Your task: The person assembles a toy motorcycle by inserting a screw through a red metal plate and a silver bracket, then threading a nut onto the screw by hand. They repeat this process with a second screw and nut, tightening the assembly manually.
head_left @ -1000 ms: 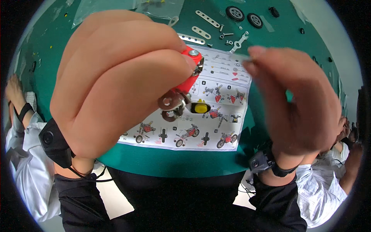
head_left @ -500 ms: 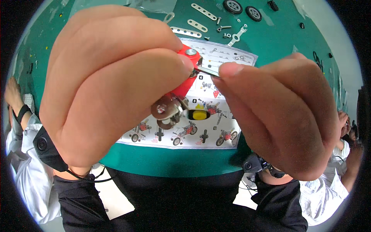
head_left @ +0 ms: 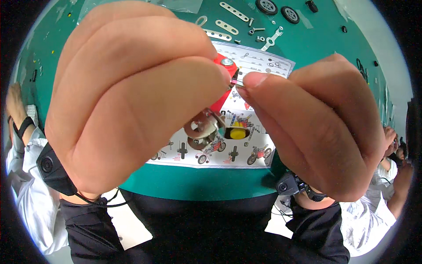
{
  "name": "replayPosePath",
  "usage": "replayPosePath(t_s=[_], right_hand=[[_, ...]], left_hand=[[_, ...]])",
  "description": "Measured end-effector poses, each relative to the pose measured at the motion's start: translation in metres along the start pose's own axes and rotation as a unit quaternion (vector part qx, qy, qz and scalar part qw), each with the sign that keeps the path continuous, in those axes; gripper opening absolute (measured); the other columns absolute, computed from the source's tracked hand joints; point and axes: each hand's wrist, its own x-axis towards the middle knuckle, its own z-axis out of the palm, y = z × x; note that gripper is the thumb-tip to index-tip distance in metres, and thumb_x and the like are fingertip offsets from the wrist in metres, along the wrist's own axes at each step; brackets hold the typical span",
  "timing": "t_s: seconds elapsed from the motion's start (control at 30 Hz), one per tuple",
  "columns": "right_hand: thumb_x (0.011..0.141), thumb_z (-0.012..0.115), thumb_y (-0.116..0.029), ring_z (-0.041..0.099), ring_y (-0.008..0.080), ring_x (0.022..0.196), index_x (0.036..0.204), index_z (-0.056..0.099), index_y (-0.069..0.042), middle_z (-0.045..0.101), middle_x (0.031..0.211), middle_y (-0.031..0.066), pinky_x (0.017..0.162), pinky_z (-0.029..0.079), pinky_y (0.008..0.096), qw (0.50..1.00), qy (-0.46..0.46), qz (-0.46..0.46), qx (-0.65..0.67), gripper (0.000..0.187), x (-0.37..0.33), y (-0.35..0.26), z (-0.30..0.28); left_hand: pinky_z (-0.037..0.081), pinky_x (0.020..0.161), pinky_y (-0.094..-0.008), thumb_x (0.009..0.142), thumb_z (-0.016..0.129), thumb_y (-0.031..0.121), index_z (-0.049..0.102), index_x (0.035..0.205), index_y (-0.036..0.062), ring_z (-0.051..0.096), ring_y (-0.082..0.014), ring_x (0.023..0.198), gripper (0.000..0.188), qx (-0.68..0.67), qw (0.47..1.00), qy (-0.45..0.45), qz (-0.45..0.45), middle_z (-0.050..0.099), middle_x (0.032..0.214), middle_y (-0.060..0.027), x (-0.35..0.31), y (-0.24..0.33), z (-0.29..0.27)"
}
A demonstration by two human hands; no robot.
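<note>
My left hand (head_left: 140,88) is closed on a partly built model motorcycle, most of it hidden behind the fingers. Its red plate (head_left: 220,101) shows beside the thumb, with a silver screw (head_left: 227,62) at the top. Below the thumb hang shiny curved metal pieces (head_left: 203,128) and a yellow disc in a dark rim (head_left: 238,133). My right hand (head_left: 316,127) pinches a thin flat metal piece (head_left: 238,82) between thumb and finger. Its other end meets the model at my left thumb tip; how it sits there is hidden.
Under my hands a printed picture sheet (head_left: 211,160) lies on the green table (head_left: 184,185). Farther back are perforated metal strips (head_left: 227,27), a forked metal part (head_left: 271,39), small screws and nuts, and two black wheels (head_left: 290,15). Other people sit at both sides.
The model in my left hand has shifted slightly right, toward my right fingertips. Less of the thin metal piece shows between the hands.
</note>
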Motion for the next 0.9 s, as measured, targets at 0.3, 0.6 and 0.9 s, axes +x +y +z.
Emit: replayPosePath(t_s=[0.3,0.6,0.9], right_hand=[[0.057,0.086,0.006,0.054,0.0147,0.053,0.094,0.072,0.003,0.061,0.075,0.0097,0.044,0.035,0.0244,1.000,0.014,-0.026,-0.001,0.040,0.002,0.004,0.001],[0.058,0.085,0.009,0.054,0.0148,0.053,0.094,0.071,0.005,0.063,0.075,0.0114,0.044,0.035,0.0245,0.999,0.000,-0.036,-0.012,0.039,0.004,0.005,-0.008],[0.058,0.085,0.010,0.055,0.0146,0.053,0.094,0.070,0.006,0.064,0.076,0.0122,0.044,0.036,0.0247,0.999,0.004,-0.040,-0.006,0.040,0.000,0.008,-0.003]], left_hand=[[0.057,0.080,-0.0441,0.063,0.075,0.010,0.063,0.096,-0.0006,0.067,-0.0350,0.089,0.037,-0.011,1.000,0.004,0.014,0.068,0.101,-0.0170,0.000,-0.004,0.001],[0.056,0.081,-0.0442,0.061,0.078,0.008,0.062,0.098,0.0018,0.067,-0.0362,0.092,0.041,0.010,1.000,-0.005,0.015,0.068,0.105,-0.0170,0.001,-0.004,-0.004],[0.054,0.084,-0.0454,0.061,0.077,0.008,0.063,0.097,0.0049,0.067,-0.0370,0.097,0.038,0.011,0.999,-0.046,-0.016,0.069,0.106,-0.0147,0.000,-0.002,-0.007]])
